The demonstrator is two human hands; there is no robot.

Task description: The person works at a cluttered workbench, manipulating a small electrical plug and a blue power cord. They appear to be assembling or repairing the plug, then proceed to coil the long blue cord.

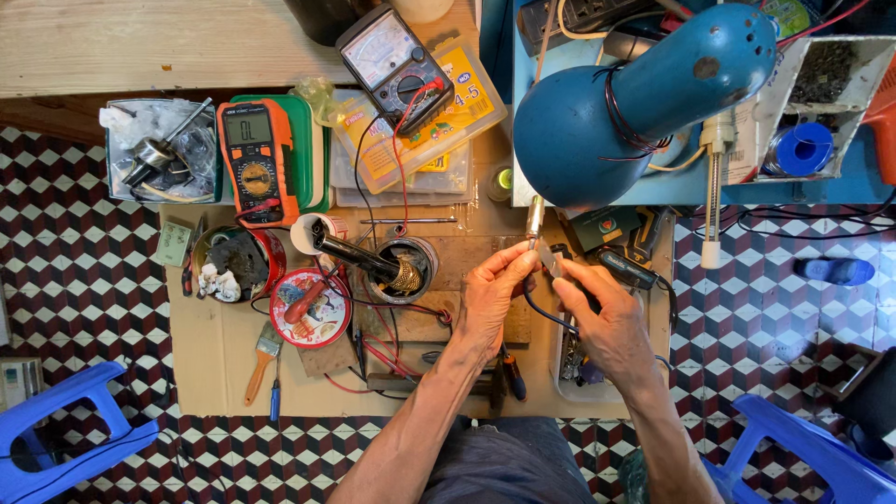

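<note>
A cluttered cardboard worktop (215,359) is sitting over a checkered tile floor (65,280). 2 blue stools (56,420), 2 multimeters (254,159), 1 blue lamp (635,103). Left hand (490,299) and right hand (607,313) are together pinching a small metal part (544,257), centre.

We're looking down on a small electronics repair bench, probably a home or street-side workshop. An orange digital multimeter (254,161) sits beside an analogue meter (397,67), a soldering iron (359,259) rests in its stand, a blue desk lamp (635,98) hangs overhead, and loose wires, screwdrivers and parts tins crowd the cardboard-covered worktop (215,364).
</note>
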